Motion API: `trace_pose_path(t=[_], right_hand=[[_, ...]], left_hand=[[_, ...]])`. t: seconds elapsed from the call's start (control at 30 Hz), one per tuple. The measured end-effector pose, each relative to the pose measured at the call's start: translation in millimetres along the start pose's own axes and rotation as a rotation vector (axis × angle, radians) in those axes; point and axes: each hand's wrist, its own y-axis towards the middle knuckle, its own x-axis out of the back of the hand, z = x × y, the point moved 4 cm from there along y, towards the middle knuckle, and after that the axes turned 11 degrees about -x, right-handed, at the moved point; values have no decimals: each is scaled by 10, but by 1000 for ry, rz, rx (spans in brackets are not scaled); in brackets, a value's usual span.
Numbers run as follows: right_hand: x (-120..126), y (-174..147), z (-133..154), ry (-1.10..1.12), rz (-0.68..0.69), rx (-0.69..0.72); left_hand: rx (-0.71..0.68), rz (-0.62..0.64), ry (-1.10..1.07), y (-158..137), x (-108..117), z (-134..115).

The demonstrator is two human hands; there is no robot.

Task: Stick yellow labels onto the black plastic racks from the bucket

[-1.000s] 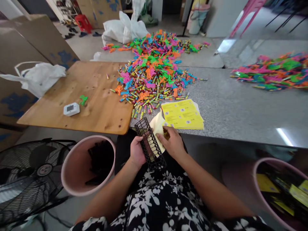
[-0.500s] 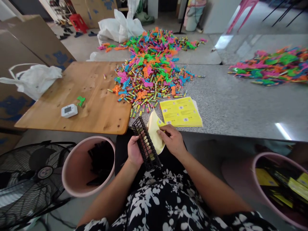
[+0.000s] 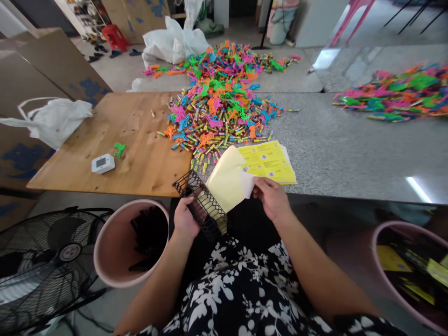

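Black lattice rack (image 3: 202, 205) is in the left hand (image 3: 186, 220), tilted above the person's lap just off the near edge of the stone table (image 3: 336, 158). The left hand is closed around the rack's near long side, thumb over the edge. Rows of round openings line the frame.

A pale cream sheet (image 3: 227, 181) stands out from behind the rack, curving up toward the table edge. The right hand (image 3: 273, 199) pinches a whitish corner of it between thumb and fingers; whether that corner is a fold or a separate backing layer is hard to tell.

Just beyond the right hand, yellow printed sheets (image 3: 269, 163) lie on the stone table, partly covered by the cream sheet. Farther back spreads a heap of bright plastic pieces and small tubes (image 3: 214, 121). To the left, a wooden board (image 3: 150, 163) bears a white device with a grey display (image 3: 103, 164) and, near it, one green piece (image 3: 119, 150). Below the board, a pink bin (image 3: 111, 252) contains dark items.
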Motion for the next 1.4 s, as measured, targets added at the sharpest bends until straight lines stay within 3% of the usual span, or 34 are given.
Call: trace_pose_path(t=[0.17, 0.27, 0.33, 0.43, 0.53, 0.6, 0.73, 0.83, 0.93, 1.2, 1.3, 1.4], right_hand=[[591, 215, 189, 192, -77, -78], [956, 277, 353, 202, -302, -22], [1023, 210, 454, 155, -416, 66], [810, -96, 592, -38, -491, 301], [371, -457, 674, -369, -462, 514], [95, -581, 677, -486, -371, 541], [-268, -575, 648, -580, -145, 443], [-377, -536, 641, -614, -73, 390], [-403, -503, 628, -576, -51, 336], [-465, -357, 529, -459, 19, 255], [-490, -380, 553, -533, -125, 428], [-579, -491, 605, -695, -260, 784]], left_hand=[[-138, -82, 191, 95, 202, -192], [-196, -31, 283, 44, 291, -263], [-225, 41, 343, -58, 317, -330], [-335, 119, 523, -280, 322, -496], [-388, 152, 648, -463, 313, -627], [-432, 112, 589, -522, 317, -696], [-513, 120, 311, -540, 248, -805], [-286, 260, 46, -497, 122, -781], [-9, 358, -79, -445, 27, -684], [190, 335, -160, -284, -33, -355], [220, 392, -161, -291, -97, -280], [237, 377, -118, -304, -148, -212]])
